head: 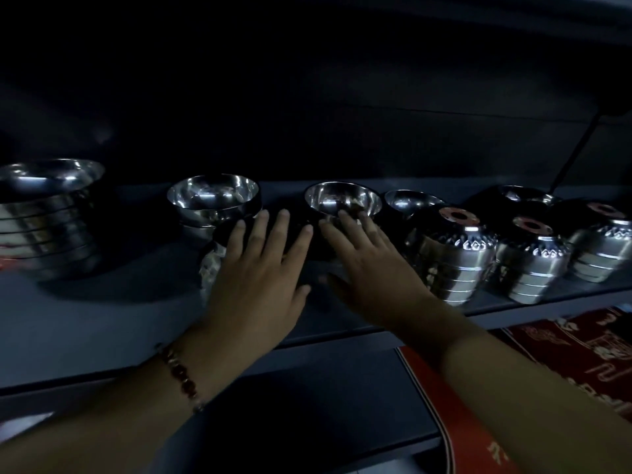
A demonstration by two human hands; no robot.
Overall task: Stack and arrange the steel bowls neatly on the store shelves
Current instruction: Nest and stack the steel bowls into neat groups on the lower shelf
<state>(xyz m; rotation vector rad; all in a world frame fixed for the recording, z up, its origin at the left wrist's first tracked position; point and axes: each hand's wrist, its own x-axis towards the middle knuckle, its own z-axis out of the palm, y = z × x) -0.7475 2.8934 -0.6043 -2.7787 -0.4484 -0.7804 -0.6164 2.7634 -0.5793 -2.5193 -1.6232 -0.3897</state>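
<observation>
Hands flat, fingers straight: left hand (260, 268) and right hand (369, 268) on dark stack (307, 248); bowl (343, 199) at 12 o'clock.

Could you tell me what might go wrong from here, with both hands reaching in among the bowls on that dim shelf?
1. The right hand is right by the open bowl and could knock it into the small bowl beside it.
2. The front stacks stand near the shelf edge; a forearm's nudge might tip one off.
3. The left hand hides a dark stack, and in this poor light a grasp could slip.
</observation>
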